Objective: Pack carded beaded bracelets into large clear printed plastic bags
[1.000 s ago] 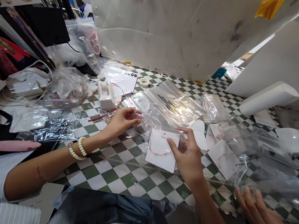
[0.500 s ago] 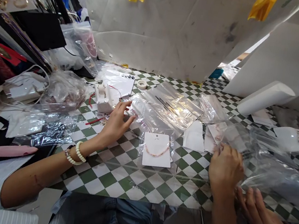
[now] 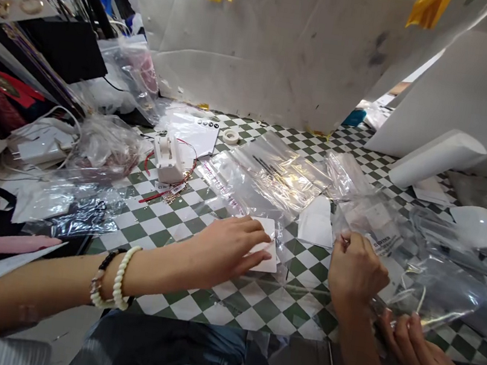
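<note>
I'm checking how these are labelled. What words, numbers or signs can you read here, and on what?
No word or number can be read for certain.
Dark print on the clear bag: too small to read.
Red print along the edge of that bag: too blurred to read.
Black print on the label of the bag by the right hand: too small to read.
Small paper tag: too small to read.

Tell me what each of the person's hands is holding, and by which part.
The right hand appears to pinch a clear plastic bag at its near edge. The left hand holds nothing; it lies flat on a white card.
</note>
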{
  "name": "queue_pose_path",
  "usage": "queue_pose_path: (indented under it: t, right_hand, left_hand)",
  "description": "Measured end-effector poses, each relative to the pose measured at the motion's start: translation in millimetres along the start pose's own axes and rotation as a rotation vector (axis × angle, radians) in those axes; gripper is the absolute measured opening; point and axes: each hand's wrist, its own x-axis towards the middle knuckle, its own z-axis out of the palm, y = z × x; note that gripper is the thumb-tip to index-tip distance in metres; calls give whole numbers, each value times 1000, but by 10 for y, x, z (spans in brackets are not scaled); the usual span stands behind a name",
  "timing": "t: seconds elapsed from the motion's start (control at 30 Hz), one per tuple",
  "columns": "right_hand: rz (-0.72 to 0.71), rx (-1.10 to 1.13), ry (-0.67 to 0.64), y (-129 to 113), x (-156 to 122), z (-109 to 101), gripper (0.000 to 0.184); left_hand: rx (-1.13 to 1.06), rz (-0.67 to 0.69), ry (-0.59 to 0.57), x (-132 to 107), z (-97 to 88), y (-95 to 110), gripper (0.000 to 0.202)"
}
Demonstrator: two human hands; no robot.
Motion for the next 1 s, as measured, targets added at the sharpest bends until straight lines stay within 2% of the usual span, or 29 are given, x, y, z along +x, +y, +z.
queue_pose_path:
  t: [0.07, 0.13, 0.2, 0.27, 0.33, 0.47, 0.53, 0.6, 0.7, 0.77, 1.0]
  right_hand:
    - [58, -13, 8, -3, 6, 13, 26]
    - [95, -28, 12, -4, 7, 19, 24]
    - [100, -46, -12, -10, 3, 16, 22]
    - [77, -61, -53, -25, -6, 7, 19]
    - [36, -58, -88, -56, -20, -3, 20]
    - [-7, -59, -124, -137, -54, -28, 26]
    - [-17, -64, -132, -164, -70, -44, 26]
    - [-34, -64, -124, -172, -83, -56, 27]
    - [-67, -64, -111, -167, -102, -56, 28]
    - [-85, -58, -107, -161, -113, -42, 27]
    - [-71, -29, -95, -146, -108, 16, 24]
  left_hand:
    - [57, -14, -56, 155, -121, -17, 30]
    - [79, -75, -11, 359, -281, -206, 24]
    - [21, -159, 93, 554, -411, -448, 22]
    - [-24, -157, 120, 699, -437, -608, 24]
    - [-76, -120, 100, 796, -326, -616, 23]
    - [-200, -23, 18, 1022, 131, -316, 30]
    - [-246, -36, 1, 1216, 341, -157, 32]
    - [-335, -145, -1, 1438, 488, -55, 27]
    - [-428, -232, -4, 1707, 616, -1, 13]
    - [-469, -234, -1, 1799, 673, -4, 4]
    - [-511, -231, 47, 1833, 805, -76, 16]
